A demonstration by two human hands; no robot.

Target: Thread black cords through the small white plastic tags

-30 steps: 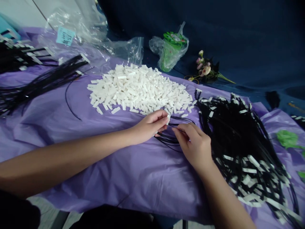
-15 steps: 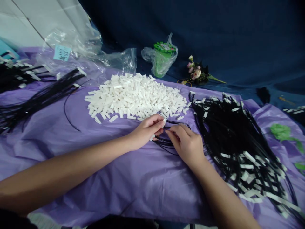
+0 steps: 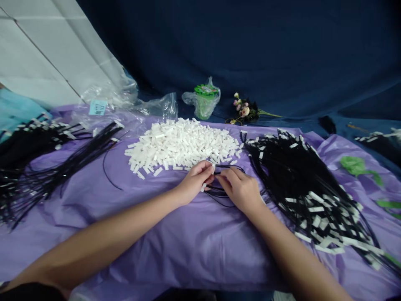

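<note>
At the front edge of a heap of white plastic pieces [image 3: 184, 144], my left hand [image 3: 196, 182] pinches a small white piece [image 3: 213, 168] between thumb and fingers. A second white piece [image 3: 203, 187] sticks out below those fingers. My right hand [image 3: 241, 188] is closed on a thin black cord just to the right, its fingertips almost at the left hand's. Looped black cords [image 3: 219, 192] run between and behind both hands. A large bundle of black cords with white ends [image 3: 291, 171] lies to the right of my right hand.
More black cords [image 3: 69, 161] lie at the left on the purple cloth [image 3: 188, 251]. Behind are clear plastic bags with a blue label [image 3: 98, 107], a green cup [image 3: 205, 102] in plastic, and artificial flowers [image 3: 244, 110]. Green material [image 3: 354, 165] lies at the right.
The camera view has tilted up, so the background items sit lower in the picture. Both hands keep nearly the same pinching pose on the white piece and the cord.
</note>
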